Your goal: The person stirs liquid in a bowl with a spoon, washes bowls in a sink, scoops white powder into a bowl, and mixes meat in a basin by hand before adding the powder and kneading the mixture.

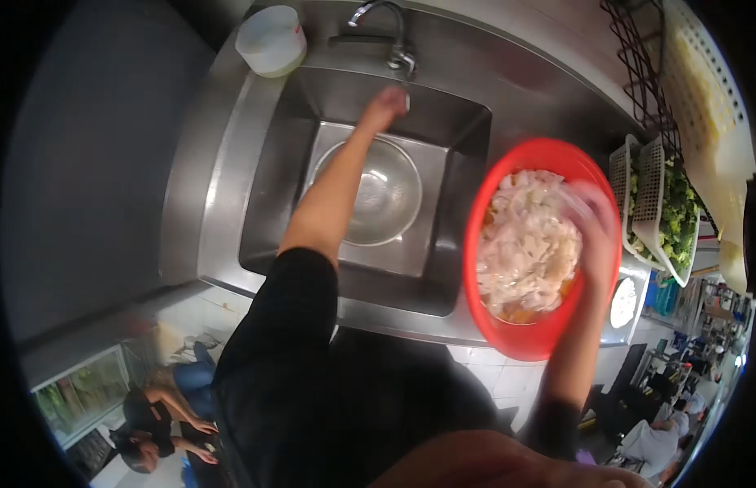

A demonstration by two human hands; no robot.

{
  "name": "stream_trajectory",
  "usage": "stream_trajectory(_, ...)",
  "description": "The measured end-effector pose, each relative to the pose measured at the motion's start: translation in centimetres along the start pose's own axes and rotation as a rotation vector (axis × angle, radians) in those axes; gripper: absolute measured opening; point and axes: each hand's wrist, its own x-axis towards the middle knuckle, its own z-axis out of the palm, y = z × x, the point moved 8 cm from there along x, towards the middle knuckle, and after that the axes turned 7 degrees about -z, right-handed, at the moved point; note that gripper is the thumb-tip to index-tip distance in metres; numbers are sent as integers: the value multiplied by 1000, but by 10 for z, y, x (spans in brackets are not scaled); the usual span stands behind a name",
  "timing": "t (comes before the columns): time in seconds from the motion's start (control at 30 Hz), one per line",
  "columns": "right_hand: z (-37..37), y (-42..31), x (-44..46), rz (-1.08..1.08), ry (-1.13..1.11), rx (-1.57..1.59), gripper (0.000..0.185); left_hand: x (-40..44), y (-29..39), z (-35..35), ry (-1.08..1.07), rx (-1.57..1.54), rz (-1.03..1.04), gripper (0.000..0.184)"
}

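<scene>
My left hand (386, 111) reaches over the sink to the base of the faucet (401, 58). Its fingers are curled around the faucet's handle (407, 101), which they partly hide. To the right, a red plastic basin (523, 340) holds pale, wet pieces of raw meat (528, 244) with some orange-yellow liquid at the edges. My right hand (596, 224) is inside the basin's right side, touching or just above the meat. Motion smears its fingers, so their grip is unclear.
A round metal bowl (406, 191) sits in the steel sink (443, 207). A white tub (271, 41) stands at the back left. White baskets (650, 191) with green vegetables (677, 220) are at the right. Other people (154, 423) are in the background, lower left and lower right.
</scene>
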Motion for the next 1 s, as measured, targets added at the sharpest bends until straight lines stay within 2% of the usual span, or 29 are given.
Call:
stream_trajectory(0.07,159,20,78,-22,-384,32,32,-53,-53,-51,94,606,-47,20)
stream_trajectory(0.1,235,35,110,-109,-534,175,33,-46,-29,-68,90,612,-34,20)
stream_trajectory(0.13,301,51,151,-249,-520,124,32,-43,3,-87,152,365,-78,21)
stream_trajectory(0.17,347,58,181,-81,-397,229,29,-46,28,-103,204,116,-135,22)
stream_trajectory(0.23,401,54,209,201,-53,893,23,-24,105,-135,311,411,107,25)
stream_trajectory(0.27,413,43,211,227,-19,958,21,-36,165,-133,341,533,217,19)
stream_trajectory(0.3,410,42,213,249,48,1020,18,-28,172,-138,245,361,95,22)
stream_trajectory(0.33,396,49,218,133,161,722,15,-28,180,-141,179,517,49,26)
stream_trajectory(0.37,373,30,198,36,123,488,17,-26,167,-135,0,518,-19,27)
stream_trajectory(0.4,366,41,194,88,54,607,20,-36,167,-112,-100,537,6,27)
stream_trajectory(0.43,354,35,185,137,38,604,19,-38,166,-107,-70,530,26,25)
stream_trajectory(0.47,365,54,202,74,14,664,17,-51,182,-86,-93,116,107,24)
stream_trajectory(0.5,365,49,198,79,-94,567,29,-52,178,-94,172,-112,172,30)
stream_trajectory(0.53,351,29,187,7,-172,-12,42,-57,170,-84,206,-219,145,29)
stream_trajectory(0.57,345,21,179,-123,-216,-373,43,-62,158,-74,247,-325,115,28)
stream_trajectory(0.63,300,13,138,-283,-302,-580,35,-54,106,-51,216,-239,51,27)
stream_trajectory(0.67,257,-5,99,-342,-287,-359,33,-52,103,-36,266,-79,-47,28)
stream_trajectory(0.7,224,-8,71,-389,-281,-319,31,-26,79,-37,235,-170,-262,33)
stream_trajectory(0.73,193,-1,45,-282,-305,-301,29,11,60,-42,215,-268,-451,39)
stream_trajectory(0.77,164,2,15,-266,-293,-310,29,35,47,-45,349,-215,-579,42)
stream_trajectory(0.83,103,-4,-46,-287,-220,-315,24,49,68,-23,375,78,-557,41)
stream_trajectory(0.87,68,3,-70,-128,-261,-336,24,62,66,-9,336,8,-617,36)
stream_trajectory(0.93,-25,43,-98,-58,-79,-446,22,93,54,12,291,-67,-698,31)
stream_trajectory(0.97,-72,74,-107,86,0,-319,20,121,60,8,163,-153,-577,27)
stream_trajectory(1.0,-111,80,-111,145,-27,-527,22,123,56,7,53,-236,-458,24)
